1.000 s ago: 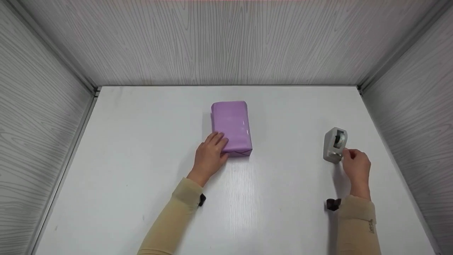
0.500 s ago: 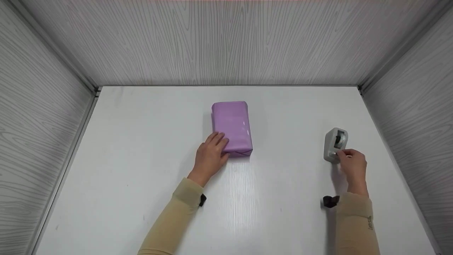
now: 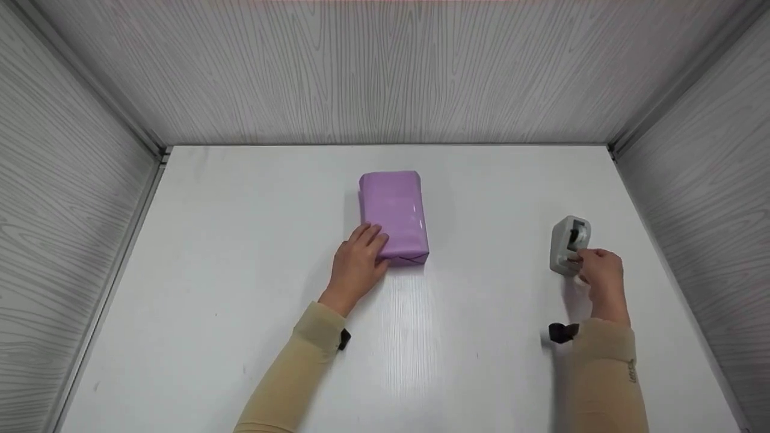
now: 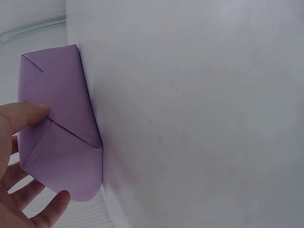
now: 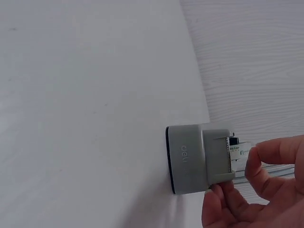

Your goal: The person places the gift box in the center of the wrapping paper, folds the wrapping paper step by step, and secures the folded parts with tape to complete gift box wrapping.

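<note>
A purple gift-wrapped box lies on the white table, its folded end turned toward the person. My left hand holds its near left corner, the thumb against the folded end and the fingers over the top and left side. On the right stands a grey tape dispenser with a roll in it. My right hand is at its near end. In the right wrist view thumb and index finger pinch the tape by the toothed cutter, and other fingers touch the dispenser's underside or side.
Grey wood-grain panels stand around the white table, with a back wall behind it and side walls left and right. Each sleeve has a small dark camera mount near the wrist.
My right hand has shifted slightly left along the dispenser's near end, then up toward its roll. The left hand and the purple box have stayed where they were.
</note>
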The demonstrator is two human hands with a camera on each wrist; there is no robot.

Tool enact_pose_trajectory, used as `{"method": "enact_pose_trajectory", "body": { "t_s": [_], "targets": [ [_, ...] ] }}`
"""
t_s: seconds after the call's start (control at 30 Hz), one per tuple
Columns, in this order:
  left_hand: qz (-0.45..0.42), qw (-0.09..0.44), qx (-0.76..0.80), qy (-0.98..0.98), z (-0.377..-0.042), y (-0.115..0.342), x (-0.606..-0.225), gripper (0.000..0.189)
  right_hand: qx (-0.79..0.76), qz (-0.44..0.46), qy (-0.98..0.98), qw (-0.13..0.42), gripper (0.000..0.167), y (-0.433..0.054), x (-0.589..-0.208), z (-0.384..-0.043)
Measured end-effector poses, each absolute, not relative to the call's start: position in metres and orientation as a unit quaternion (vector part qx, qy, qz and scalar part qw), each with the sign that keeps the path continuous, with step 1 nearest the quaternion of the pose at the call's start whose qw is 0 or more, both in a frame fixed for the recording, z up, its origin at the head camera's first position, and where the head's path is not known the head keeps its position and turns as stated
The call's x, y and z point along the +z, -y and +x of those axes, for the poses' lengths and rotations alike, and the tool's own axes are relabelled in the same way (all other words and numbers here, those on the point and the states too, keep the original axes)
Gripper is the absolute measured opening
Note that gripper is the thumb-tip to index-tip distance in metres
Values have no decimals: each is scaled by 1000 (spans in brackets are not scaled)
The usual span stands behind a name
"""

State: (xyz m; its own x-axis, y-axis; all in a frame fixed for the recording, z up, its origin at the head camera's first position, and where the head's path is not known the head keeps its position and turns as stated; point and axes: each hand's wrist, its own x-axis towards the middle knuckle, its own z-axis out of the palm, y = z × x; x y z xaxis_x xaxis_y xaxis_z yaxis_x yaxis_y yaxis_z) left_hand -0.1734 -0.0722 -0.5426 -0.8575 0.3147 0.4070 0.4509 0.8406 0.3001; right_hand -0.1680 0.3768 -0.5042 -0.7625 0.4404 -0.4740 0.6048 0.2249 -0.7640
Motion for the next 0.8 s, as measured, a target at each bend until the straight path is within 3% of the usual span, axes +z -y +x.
{"method": "enact_pose_trajectory", "body": {
  "t_s": [0.2,0.53,0.8],
  "targets": [
    [-201,168,-200,944,-173,72,-541,44,-554,364,-742,100,61,-371,-501,-166],
    [-198,167,-201,945,-173,73,-542,44,-639,403,-652,67,64,-366,-503,-161],
    [-198,166,-201,945,-173,73,-543,44,-660,403,-632,44,46,-364,-509,-151]
  ]
}}
